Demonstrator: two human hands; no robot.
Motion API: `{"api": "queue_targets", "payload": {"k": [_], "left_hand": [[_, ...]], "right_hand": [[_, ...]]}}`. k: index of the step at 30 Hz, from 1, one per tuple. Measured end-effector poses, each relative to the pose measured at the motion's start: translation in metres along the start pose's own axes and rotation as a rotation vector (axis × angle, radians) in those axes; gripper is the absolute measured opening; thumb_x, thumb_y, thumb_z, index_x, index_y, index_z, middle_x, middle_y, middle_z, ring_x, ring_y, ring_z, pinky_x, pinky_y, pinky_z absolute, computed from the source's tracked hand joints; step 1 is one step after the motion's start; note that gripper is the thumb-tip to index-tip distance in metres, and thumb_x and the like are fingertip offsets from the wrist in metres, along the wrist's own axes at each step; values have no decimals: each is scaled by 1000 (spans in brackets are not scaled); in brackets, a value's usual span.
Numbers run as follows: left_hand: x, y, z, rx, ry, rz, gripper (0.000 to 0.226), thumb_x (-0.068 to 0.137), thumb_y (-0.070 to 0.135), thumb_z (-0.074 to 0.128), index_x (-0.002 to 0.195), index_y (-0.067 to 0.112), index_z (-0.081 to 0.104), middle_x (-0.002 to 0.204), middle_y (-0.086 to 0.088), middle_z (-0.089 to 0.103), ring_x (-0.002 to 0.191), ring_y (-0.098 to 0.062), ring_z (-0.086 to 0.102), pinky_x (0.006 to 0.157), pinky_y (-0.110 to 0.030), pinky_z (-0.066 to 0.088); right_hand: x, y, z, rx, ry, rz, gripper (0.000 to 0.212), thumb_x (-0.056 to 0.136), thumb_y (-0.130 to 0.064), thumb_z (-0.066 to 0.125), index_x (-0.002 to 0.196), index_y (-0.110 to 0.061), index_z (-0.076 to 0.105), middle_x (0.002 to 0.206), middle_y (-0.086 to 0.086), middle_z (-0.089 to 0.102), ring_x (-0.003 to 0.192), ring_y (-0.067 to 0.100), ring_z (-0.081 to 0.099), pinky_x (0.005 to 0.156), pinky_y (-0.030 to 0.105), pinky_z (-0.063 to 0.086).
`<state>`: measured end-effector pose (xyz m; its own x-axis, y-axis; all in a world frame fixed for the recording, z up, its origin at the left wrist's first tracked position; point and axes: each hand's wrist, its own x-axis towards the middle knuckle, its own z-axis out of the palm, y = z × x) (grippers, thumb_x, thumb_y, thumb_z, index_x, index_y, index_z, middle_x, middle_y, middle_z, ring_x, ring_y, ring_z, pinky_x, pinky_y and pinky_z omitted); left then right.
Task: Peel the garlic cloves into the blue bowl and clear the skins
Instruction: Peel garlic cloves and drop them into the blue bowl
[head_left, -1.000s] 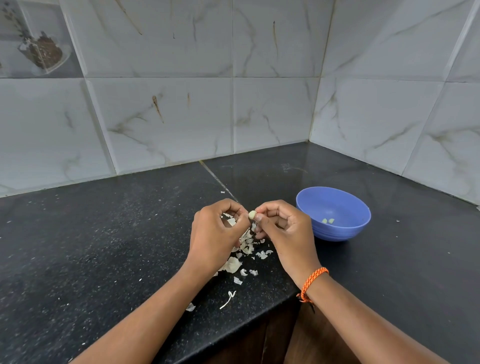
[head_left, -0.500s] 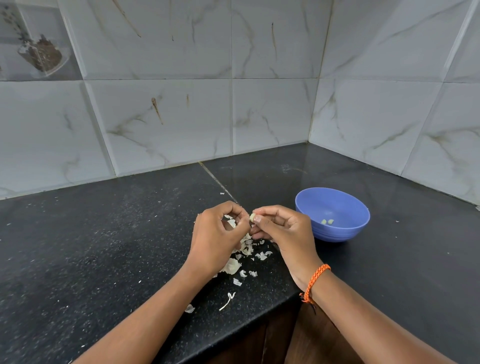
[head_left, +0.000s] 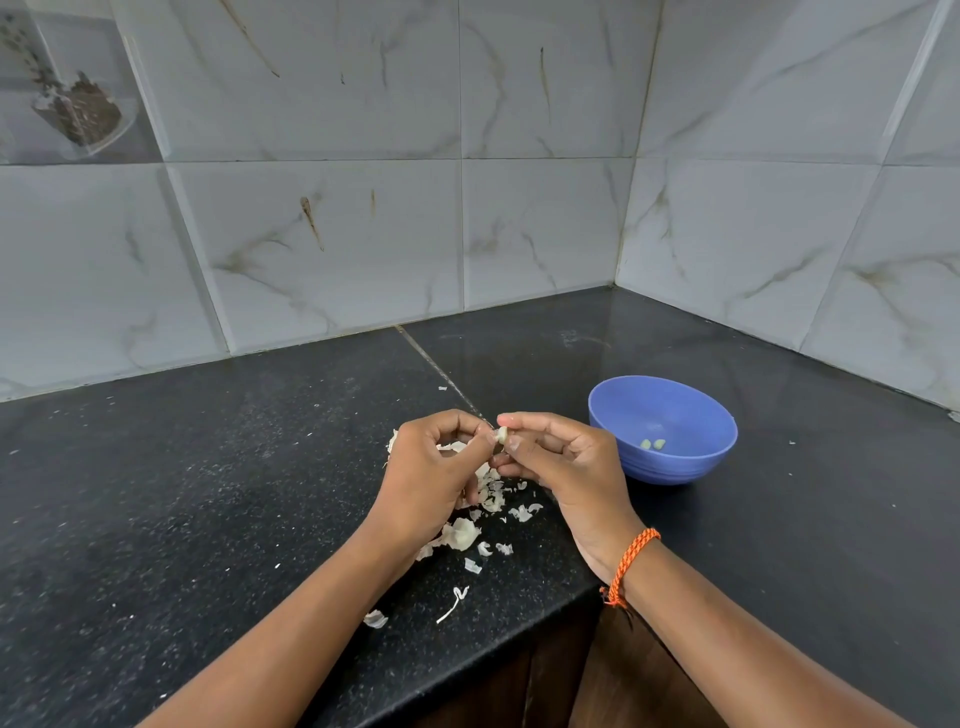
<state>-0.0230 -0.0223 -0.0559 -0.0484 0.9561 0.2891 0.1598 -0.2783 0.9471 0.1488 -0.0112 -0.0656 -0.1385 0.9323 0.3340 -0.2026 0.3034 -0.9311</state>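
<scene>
A small pale garlic clove is pinched between my right hand's thumb and forefinger, just above the counter. My left hand meets it from the left, fingertips curled in against the clove. The blue bowl stands to the right of my right hand, with two peeled cloves lying inside. Loose garlic skins lie scattered on the black counter beneath and in front of both hands; part of the pile is hidden by my left hand.
The black stone counter fills an L-shaped corner under marble-tiled walls. Its front edge cuts in near my right wrist, with dark wood cabinet below. A stray skin curl and a flake lie near that edge.
Both hands stay together on the clove, shifting only slightly. The fingertips have reworked their pinch a little; bowl and skins are unmoved.
</scene>
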Motion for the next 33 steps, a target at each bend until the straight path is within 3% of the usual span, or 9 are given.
{"api": "queue_targets", "payload": {"k": [13,20,24,29,33], "left_hand": [[0,1,-1,-33,8,-16,13,101,11,73,88,7,74,77,-2,70,51,-25,58,46,-24,42],[2,-1,-10,149,98,10,25,101,16,66,79,24,76,83,7,73,50,-24,66,53,-24,43],[0,4,-11,286,123,47,26,99,26,67,81,37,81,105,18,76,51,-20,70,68,-35,57],[7,-5,-15,329,174,67,12,87,38,86,77,42,81,100,21,72,77,-9,70,74,-50,63],[7,-5,-16,392,180,80,18,80,35,94,73,37,78,96,16,73,93,0,66,83,-35,56]], "right_hand": [[2,1,0,-126,-12,-102,21,91,2,80,110,-5,77,95,12,81,88,28,80,80,31,65],[1,4,-3,-171,-10,-117,19,93,-3,80,112,-7,78,94,9,81,88,27,80,81,38,67],[1,8,-3,-271,-15,-157,24,92,-7,81,115,-12,79,96,5,81,87,24,80,78,37,67],[0,11,-2,-335,-11,-162,24,93,-7,81,115,-15,80,96,0,81,87,20,80,76,36,67],[0,11,-2,-365,-14,-175,23,93,-8,81,115,-15,80,95,-2,81,87,16,80,73,32,66]]}}
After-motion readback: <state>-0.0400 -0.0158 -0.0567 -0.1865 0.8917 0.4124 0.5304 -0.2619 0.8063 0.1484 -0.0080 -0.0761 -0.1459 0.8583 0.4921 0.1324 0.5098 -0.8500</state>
